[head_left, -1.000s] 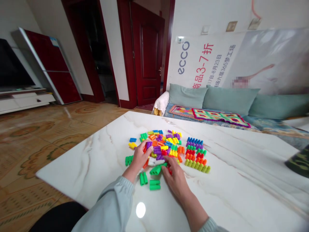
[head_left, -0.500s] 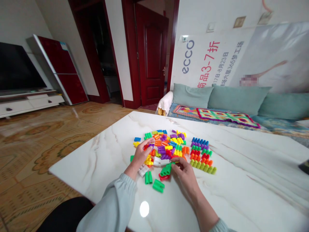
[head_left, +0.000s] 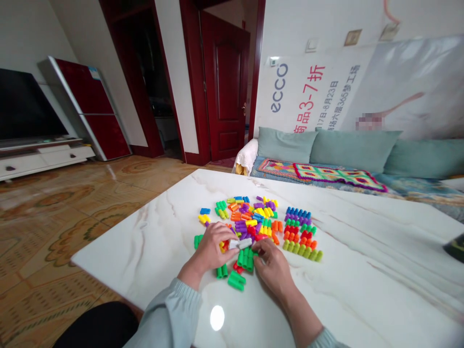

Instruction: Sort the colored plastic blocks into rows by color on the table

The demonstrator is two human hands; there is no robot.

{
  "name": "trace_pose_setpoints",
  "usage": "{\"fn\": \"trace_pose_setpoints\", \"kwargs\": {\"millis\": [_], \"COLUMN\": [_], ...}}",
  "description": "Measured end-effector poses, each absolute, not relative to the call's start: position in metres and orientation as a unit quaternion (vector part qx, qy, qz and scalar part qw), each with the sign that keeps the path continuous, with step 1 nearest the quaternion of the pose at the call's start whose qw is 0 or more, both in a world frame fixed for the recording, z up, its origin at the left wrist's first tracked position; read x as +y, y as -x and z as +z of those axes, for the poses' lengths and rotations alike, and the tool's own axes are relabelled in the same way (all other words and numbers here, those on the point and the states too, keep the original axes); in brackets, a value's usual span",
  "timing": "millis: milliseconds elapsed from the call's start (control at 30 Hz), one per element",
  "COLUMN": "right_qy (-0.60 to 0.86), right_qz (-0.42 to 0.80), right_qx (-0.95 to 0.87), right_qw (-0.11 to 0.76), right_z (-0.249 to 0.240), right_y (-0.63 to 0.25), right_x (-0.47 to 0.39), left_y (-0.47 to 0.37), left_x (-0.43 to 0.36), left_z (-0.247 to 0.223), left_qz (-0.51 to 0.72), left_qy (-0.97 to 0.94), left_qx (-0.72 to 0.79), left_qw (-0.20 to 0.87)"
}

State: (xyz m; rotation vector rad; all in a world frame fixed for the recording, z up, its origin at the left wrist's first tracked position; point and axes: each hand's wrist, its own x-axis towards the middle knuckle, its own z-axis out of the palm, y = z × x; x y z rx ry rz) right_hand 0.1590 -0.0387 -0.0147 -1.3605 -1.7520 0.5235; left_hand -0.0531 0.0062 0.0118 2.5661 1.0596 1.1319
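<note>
My left hand (head_left: 212, 245) has its thumb and fingers closed around the left end of the white building blocks (head_left: 243, 243), which are made of joined tubes. My right hand (head_left: 272, 263) grips the right edge of a green building block (head_left: 245, 260) with curled fingers, just below and beside the white ones. A red block (head_left: 238, 267) lies partly hidden under that green one. Another green block (head_left: 237, 280) rests nearer to me. Behind my hands spreads a loose pile with purple blocks (head_left: 240, 226) and yellow blocks (head_left: 264, 211).
Rows of sorted blocks, with lime green blocks (head_left: 302, 251) in front, stand right of the pile on the white marble-patterned table (head_left: 362, 275). A dark object (head_left: 455, 249) sits at the right edge. Beyond the table is a sofa with green cushions (head_left: 355, 149).
My left hand has come down and towards me from above the pile, and has taken hold of the white blocks. My right hand stays at the green block, which has turned slightly.
</note>
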Motion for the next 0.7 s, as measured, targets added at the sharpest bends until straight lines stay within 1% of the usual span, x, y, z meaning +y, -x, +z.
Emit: {"fn": "trace_pose_setpoints", "kwargs": {"millis": [233,400,467,567,633,700], "right_qy": [0.550,0.557,0.557,0.558,0.552,0.537], "right_qz": [0.202,0.207,0.205,0.205,0.211,0.222], "right_qx": [-0.699,-0.701,-0.700,-0.686,-0.666,-0.645], "right_qw": [0.410,0.395,0.396,0.421,0.456,0.496], "right_z": [-0.014,-0.012,-0.012,-0.012,-0.011,-0.010], "right_y": [-0.158,-0.157,-0.157,-0.157,-0.157,-0.157], "right_x": [-0.040,-0.041,-0.041,-0.041,-0.041,-0.041], "left_y": [0.049,0.051,0.051,0.048,0.044,0.039], "left_x": [0.001,0.011,0.014,0.015,0.013,0.010], "left_z": [0.004,-0.005,-0.008,-0.008,-0.006,-0.004], "left_qz": [0.321,0.319,0.344,0.437,0.492,0.513], "left_qy": [-0.873,-0.863,-0.844,-0.774,-0.721,-0.688], "left_qx": [0.360,0.384,0.403,0.434,0.439,0.425], "left_qw": [0.078,0.072,0.087,0.145,0.211,0.287]}}
